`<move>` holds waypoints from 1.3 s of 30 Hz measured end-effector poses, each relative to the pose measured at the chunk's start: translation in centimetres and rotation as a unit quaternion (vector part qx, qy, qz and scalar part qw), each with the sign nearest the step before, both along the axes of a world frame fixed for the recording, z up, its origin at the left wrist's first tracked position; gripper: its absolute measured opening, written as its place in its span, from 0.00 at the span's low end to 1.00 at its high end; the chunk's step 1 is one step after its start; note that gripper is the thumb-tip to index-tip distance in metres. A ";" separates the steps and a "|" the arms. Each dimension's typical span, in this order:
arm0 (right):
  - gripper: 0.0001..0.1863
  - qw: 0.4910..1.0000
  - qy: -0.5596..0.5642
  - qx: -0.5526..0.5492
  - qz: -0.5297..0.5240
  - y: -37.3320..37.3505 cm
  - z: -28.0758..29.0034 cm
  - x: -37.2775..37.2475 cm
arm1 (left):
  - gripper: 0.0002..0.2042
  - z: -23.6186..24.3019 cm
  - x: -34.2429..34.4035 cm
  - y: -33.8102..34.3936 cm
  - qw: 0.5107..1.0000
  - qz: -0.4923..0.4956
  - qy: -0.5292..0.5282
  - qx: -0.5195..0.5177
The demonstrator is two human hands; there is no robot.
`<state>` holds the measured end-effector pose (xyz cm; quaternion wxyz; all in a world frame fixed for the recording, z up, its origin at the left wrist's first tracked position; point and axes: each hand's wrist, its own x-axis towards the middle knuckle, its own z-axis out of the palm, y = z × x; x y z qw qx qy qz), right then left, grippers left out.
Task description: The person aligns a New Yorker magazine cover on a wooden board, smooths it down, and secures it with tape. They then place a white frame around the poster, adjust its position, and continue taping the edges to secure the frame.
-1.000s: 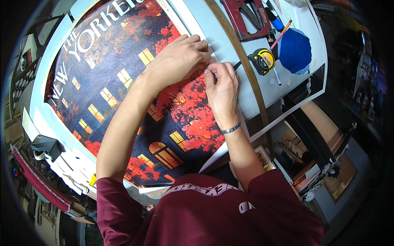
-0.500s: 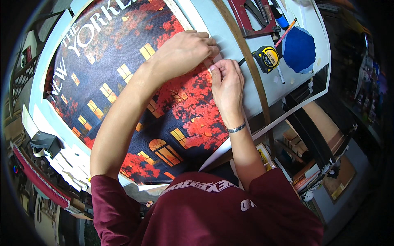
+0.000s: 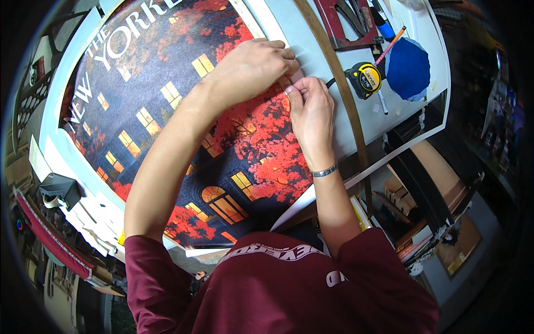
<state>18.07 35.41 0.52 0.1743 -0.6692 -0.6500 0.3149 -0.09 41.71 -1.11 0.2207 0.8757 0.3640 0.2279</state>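
Observation:
A large printed poster [image 3: 261, 145], dark with lit yellow windows, red foliage and white lettering, lies under my arms with pale borders along its sides. My left hand [image 3: 257, 65] reaches across it to its right edge, knuckles up and fingers curled down. Just nearer and to the right, my right hand [image 3: 312, 108] pinches the same edge between thumb and forefinger. Both hands' fingertips nearly meet there. A small pale piece shows between them, but its kind is unclear. My left fingertips are mostly hidden.
Right of my hands runs a long brown wooden strip [image 3: 349, 103]. Beyond it lie a yellow-black tape measure [image 3: 366, 80], a dark blue round piece [image 3: 408, 69], a pencil [image 3: 392, 44], a blue marker [image 3: 385, 29] and a red tool frame [image 3: 357, 40]. A black box [image 3: 61, 190] sits at left.
Both hands keep their hold at the poster's right edge with hardly any finger movement. The whole view has shifted slightly.

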 end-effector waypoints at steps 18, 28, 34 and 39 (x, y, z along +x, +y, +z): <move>0.08 1.000 0.008 0.017 -0.011 0.1 -0.6 0.1 | 0.05 0.1 0.6 -0.1 0.999 0.013 0.027 -0.023; 0.08 0.998 0.048 0.032 -0.006 0.1 -1.9 1.0 | 0.30 0.1 -0.2 -4.8 0.990 0.142 -0.006 -0.021; 0.11 1.000 0.013 0.013 -0.012 0.4 -0.7 0.3 | 0.37 -0.6 0.4 -12.7 0.962 0.241 0.080 -0.100; 0.12 1.000 -0.004 0.017 -0.005 0.5 -0.6 -0.2 | 0.30 -1.4 0.4 -13.1 0.974 0.195 0.107 -0.048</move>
